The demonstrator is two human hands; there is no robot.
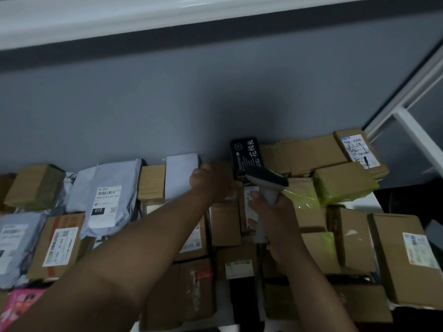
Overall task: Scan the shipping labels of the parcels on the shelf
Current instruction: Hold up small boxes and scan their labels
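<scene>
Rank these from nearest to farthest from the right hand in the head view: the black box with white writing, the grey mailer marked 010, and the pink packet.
From the right hand:
1. Black box, just above it by the wall.
2. Grey mailer marked 010, well to the left.
3. Pink packet, far left at the bottom corner.

Packed parcels (pixel 225 226) beneath open air

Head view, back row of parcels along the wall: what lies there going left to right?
Brown carton → grey mailer bag → small brown box → white parcel → left hand → black box → labelled carton.
</scene>
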